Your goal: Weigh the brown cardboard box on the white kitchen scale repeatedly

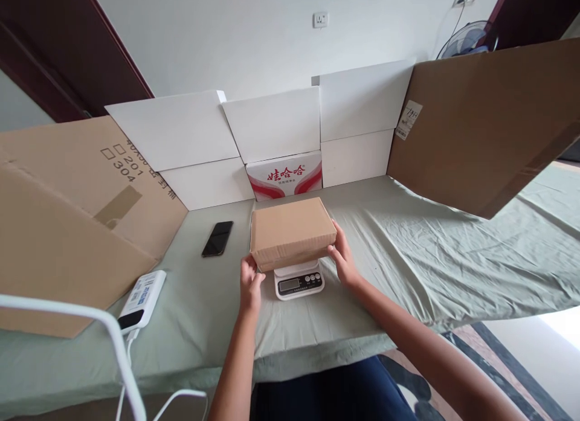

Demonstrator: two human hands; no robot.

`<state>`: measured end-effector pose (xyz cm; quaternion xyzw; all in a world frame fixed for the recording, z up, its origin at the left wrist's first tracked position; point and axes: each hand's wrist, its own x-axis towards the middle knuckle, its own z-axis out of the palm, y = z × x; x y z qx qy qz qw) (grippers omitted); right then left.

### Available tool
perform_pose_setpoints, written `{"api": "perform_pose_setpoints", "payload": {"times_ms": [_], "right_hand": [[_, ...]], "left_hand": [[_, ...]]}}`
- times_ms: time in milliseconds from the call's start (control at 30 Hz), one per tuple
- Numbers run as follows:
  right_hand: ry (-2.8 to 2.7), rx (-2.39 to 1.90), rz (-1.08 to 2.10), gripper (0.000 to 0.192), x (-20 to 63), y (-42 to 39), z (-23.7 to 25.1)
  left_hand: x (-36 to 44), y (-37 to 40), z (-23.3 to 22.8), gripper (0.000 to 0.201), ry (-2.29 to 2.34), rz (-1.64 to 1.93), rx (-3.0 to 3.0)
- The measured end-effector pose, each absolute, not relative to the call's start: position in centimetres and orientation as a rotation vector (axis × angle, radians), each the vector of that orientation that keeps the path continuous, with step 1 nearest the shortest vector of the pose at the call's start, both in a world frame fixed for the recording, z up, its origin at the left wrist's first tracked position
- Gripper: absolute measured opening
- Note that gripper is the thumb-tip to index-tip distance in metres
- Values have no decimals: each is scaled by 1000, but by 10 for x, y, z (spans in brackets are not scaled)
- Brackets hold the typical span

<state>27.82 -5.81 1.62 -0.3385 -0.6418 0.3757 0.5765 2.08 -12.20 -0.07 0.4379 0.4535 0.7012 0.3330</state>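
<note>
A closed brown cardboard box (292, 231) is at the middle of the cloth-covered table, over a white digital kitchen scale (299, 285). My left hand (251, 283) grips the box at its near left corner. At the right side my right hand (342, 255) holds it, thumb on the near face and fingers along the edge. The scale's display and buttons show in front of the box, while its platform is mostly hidden beneath. Whether the box rests fully on the platform, I cannot tell.
Left of the box lies a black phone (217, 238). A white power bank (142, 300) with a cable sits farther left, near a white curved bar (104, 318). White boxes (276, 125) and large cardboard panels (471, 125) wall the back and sides of the green cloth (408, 258).
</note>
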Motion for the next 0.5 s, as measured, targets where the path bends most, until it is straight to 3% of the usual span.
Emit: {"api": "perform_pose_setpoints", "payload": {"times_ms": [233, 500], "right_hand": [[-1507, -661, 758, 70, 255, 9, 53], [-1446, -760, 833, 82, 229, 63, 5]], "left_hand": [[8, -48, 30, 39, 1195, 1890, 1203], [-5, 0, 2, 40, 1247, 1837, 1187]]}}
